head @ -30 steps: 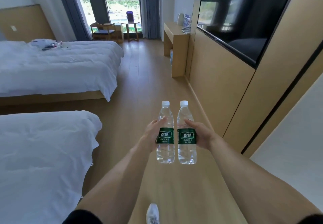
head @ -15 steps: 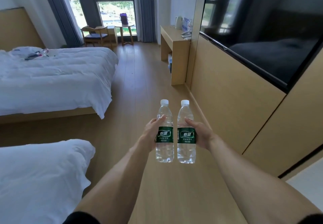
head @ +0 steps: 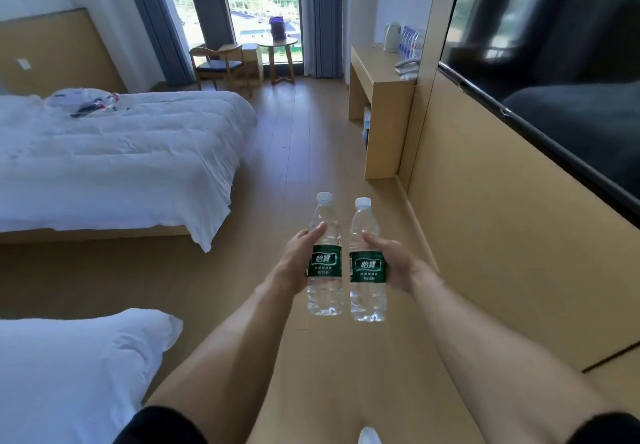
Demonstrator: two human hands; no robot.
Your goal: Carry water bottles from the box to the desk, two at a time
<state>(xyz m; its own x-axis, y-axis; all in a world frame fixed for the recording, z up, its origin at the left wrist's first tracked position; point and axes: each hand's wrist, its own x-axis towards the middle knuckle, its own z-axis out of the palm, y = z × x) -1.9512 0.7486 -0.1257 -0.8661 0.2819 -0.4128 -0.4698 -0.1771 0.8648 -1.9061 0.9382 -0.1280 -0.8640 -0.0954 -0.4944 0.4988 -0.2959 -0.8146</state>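
Observation:
I hold two clear water bottles with green labels and white caps upright in front of me, side by side and nearly touching. My left hand (head: 297, 257) grips the left bottle (head: 325, 263) around its label. The right bottle (head: 367, 267) is held the same way by my right hand (head: 394, 263). Ahead on the right stands the wooden desk (head: 375, 87) against the wall, with a white kettle (head: 392, 36), several blue-labelled bottles (head: 410, 41) and a phone on its top. The box is not in view.
Two white beds line the left side, the far bed (head: 114, 152) and the near bed (head: 69, 367). A wood-panelled wall (head: 502, 235) with a dark screen runs along the right. A wooden floor aisle leads to the desk. A chair (head: 221, 62) and round table (head: 278, 48) stand by the window.
I have walked forward along the aisle; the desk and far bed are closer and the near bed has slid back. Both bottles stay upright in my hands.

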